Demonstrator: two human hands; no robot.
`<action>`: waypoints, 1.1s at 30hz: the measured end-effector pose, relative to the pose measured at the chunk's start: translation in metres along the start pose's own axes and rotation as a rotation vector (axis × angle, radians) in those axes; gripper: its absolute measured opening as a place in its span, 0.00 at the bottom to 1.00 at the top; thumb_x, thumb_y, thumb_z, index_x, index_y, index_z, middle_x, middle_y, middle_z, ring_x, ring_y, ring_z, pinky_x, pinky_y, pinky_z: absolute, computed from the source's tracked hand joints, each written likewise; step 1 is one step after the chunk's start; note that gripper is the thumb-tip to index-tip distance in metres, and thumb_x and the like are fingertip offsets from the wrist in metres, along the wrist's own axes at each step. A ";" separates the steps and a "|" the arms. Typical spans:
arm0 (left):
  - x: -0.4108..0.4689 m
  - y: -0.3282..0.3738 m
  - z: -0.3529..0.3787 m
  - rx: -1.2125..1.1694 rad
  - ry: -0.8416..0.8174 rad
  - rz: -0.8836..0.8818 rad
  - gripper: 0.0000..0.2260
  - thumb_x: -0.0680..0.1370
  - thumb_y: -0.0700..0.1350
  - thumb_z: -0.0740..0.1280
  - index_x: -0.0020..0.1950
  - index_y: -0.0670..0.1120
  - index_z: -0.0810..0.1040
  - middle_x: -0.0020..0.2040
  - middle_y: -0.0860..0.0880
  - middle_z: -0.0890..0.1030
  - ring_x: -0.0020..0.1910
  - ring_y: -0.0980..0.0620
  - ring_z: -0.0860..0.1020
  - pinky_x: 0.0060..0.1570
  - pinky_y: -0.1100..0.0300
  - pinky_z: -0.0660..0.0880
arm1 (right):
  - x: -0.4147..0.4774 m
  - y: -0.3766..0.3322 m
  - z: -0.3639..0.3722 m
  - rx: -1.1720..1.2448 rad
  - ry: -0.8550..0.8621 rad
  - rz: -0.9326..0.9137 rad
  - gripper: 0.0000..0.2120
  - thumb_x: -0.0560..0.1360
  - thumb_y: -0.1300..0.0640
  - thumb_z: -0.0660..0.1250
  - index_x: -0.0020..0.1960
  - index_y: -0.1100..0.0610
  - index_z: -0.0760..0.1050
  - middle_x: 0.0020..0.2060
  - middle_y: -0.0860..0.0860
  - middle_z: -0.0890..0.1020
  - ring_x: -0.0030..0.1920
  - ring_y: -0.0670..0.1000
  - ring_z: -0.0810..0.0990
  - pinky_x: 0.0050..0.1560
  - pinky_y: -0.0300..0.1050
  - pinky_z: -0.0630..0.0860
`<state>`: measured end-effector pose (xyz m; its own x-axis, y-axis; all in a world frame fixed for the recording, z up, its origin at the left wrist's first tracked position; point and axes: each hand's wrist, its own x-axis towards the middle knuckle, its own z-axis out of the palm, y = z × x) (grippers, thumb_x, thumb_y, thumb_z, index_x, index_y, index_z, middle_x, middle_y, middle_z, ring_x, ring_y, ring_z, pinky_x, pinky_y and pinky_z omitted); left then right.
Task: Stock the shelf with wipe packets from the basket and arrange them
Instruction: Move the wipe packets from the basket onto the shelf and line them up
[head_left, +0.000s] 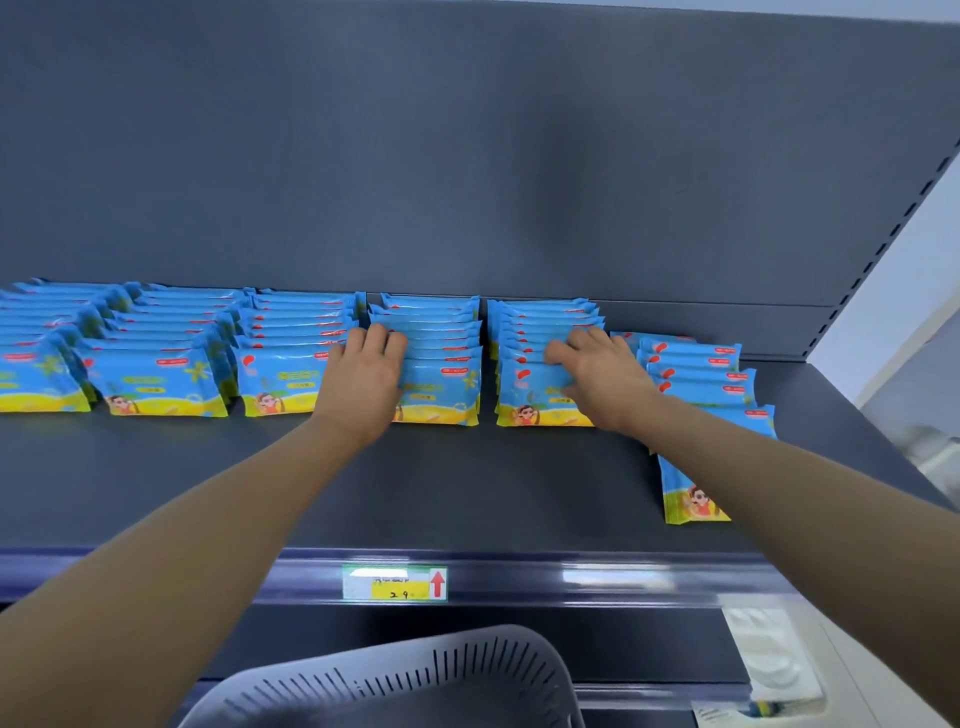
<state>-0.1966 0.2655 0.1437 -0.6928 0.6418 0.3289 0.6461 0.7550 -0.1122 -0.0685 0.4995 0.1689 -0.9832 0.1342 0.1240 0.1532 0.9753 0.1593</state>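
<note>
- Six rows of packets (156, 374) line a shelf (467, 493), spanning the middle of the view from 9 o'clock to 3 o'clock.
- Each packet stands on a long edge and leans back. Its long axis runs 9 to 3, and its printed face points toward 6 o'clock, at the shelf's front edge.
- Each row files back toward 12 o'clock, to the back panel (467, 156).
- The row at 3 o'clock sits nearer the front edge than the others, its front packet slumped lowest.
- The left hand (363, 374) lies on the fourth row from the left, its fingers (374, 338) curled over the top edges of the front packets.
- The right hand (597, 379) is on the fifth row, fingers pointing toward 9 o'clock and pinching the front packets by their upper edge.
- The packets are flat rectangular pillows of glossy film, blue above a yellow band, with crimped ends.
- The shelf and back panel are matte dark grey sheet; slots perforate the upright at 2 o'clock.
- A yellow price tag (395, 583) with a red arrow sits in the shiny rail at 6 o'clock.
- Below it is a grey plastic basket (415, 675), with a rounded rim and a slotted wall.
</note>
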 end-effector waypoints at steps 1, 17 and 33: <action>0.000 0.002 0.001 -0.004 -0.009 0.006 0.23 0.71 0.42 0.70 0.64 0.41 0.68 0.59 0.41 0.71 0.56 0.40 0.69 0.52 0.48 0.68 | 0.000 0.000 0.001 0.001 0.004 -0.002 0.21 0.76 0.59 0.64 0.67 0.52 0.64 0.59 0.53 0.70 0.62 0.55 0.67 0.60 0.49 0.64; 0.001 0.024 -0.001 0.149 -0.055 0.026 0.31 0.71 0.53 0.70 0.68 0.43 0.64 0.63 0.43 0.69 0.63 0.41 0.68 0.69 0.40 0.56 | -0.010 0.003 0.011 -0.102 0.054 0.044 0.23 0.74 0.60 0.66 0.66 0.55 0.63 0.61 0.55 0.69 0.62 0.56 0.66 0.63 0.50 0.62; 0.029 0.113 -0.013 -0.149 -0.123 0.296 0.43 0.71 0.63 0.66 0.76 0.46 0.48 0.75 0.46 0.55 0.74 0.47 0.54 0.74 0.49 0.41 | 0.016 0.062 0.001 1.113 0.140 0.737 0.16 0.79 0.62 0.58 0.66 0.60 0.71 0.60 0.56 0.77 0.58 0.57 0.77 0.60 0.47 0.75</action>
<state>-0.1397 0.3678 0.1525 -0.4963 0.8479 0.1864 0.8578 0.5120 -0.0449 -0.0752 0.5620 0.1795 -0.6781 0.7329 -0.0554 0.4114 0.3160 -0.8549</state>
